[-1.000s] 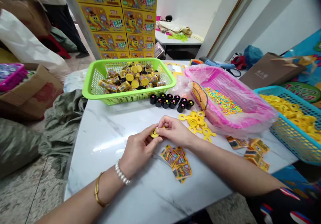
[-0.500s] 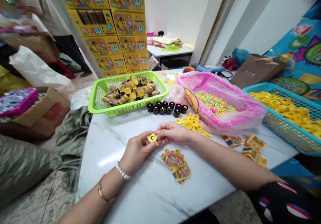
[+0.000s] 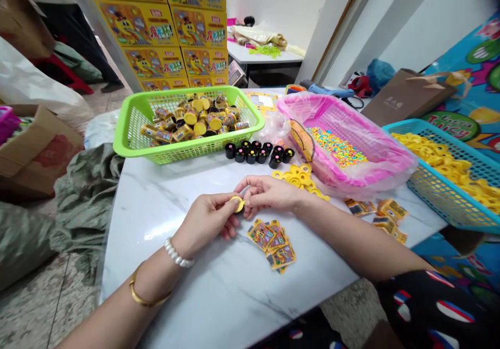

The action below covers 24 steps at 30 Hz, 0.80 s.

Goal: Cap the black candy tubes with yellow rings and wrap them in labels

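A small black cup with a yellow lid (image 3: 238,204) is up above the table, between my two hands. My left hand (image 3: 211,214) grips it, with the thumb lying on the yellow lid. The fingers of my right hand (image 3: 263,197) are curled and closed against the cup's right side; their tips are partly hidden. Just below my hands lies a fanned pile of printed yellow-orange labels (image 3: 275,245). Beyond my right hand are loose yellow lids (image 3: 299,176) and a cluster of black cups (image 3: 252,156) with coloured beads showing at their tops.
A green basket (image 3: 128,148) holds many labelled cups. A pink basket (image 3: 287,101) lined with plastic contains coloured beads, and a blue basket (image 3: 437,195) has yellow parts. Folded label packs (image 3: 390,213) lie at the table's right. Yellow cartons (image 3: 152,26) are stacked behind.
The cup has turned in my hands, and my left thumb has come onto the yellow lid. The whole view has shifted slightly; the labels and baskets stay in place.
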Available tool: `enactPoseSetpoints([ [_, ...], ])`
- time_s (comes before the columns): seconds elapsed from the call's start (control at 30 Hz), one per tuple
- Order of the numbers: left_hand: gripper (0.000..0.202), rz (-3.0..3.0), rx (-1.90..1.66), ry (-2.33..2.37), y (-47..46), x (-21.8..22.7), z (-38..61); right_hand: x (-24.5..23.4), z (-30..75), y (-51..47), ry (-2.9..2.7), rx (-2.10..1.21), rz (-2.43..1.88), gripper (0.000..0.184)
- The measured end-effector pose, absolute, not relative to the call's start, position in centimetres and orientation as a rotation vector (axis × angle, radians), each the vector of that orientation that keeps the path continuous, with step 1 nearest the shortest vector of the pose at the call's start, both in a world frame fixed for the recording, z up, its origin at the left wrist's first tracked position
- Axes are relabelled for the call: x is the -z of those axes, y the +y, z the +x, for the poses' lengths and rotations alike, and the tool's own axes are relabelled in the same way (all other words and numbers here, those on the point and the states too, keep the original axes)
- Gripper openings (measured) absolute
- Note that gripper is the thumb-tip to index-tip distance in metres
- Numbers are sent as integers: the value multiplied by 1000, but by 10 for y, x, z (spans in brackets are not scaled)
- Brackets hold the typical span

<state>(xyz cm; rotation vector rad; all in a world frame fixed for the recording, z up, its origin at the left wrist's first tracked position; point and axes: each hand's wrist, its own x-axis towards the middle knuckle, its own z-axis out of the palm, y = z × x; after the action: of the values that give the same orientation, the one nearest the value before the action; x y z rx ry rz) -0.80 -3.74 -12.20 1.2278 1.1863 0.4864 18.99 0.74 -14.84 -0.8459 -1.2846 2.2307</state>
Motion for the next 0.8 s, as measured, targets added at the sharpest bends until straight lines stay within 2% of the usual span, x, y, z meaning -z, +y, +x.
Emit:
enactPoseSetpoints([
  [0.23,36,1324,-549,1241,-41,128,-7,146,193,8,-1262,-2249,-889,30],
  [0.37,36,1272,-520,1196,-39,128,-10,140,203,12,-1281,-2375,-768,41],
  [0.5,34,1254,-522,1169,-37,130,-11,143,204,14,-1365,-2339,-718,45],
  [0.63,35,1362,-517,1204,-38,129,-8,144,191,10,-1457,-2182,-871,40],
  [0.8,35,1332,-535,1168,-40,130,-10,136,174,5,-1624,-2002,-1123,22],
])
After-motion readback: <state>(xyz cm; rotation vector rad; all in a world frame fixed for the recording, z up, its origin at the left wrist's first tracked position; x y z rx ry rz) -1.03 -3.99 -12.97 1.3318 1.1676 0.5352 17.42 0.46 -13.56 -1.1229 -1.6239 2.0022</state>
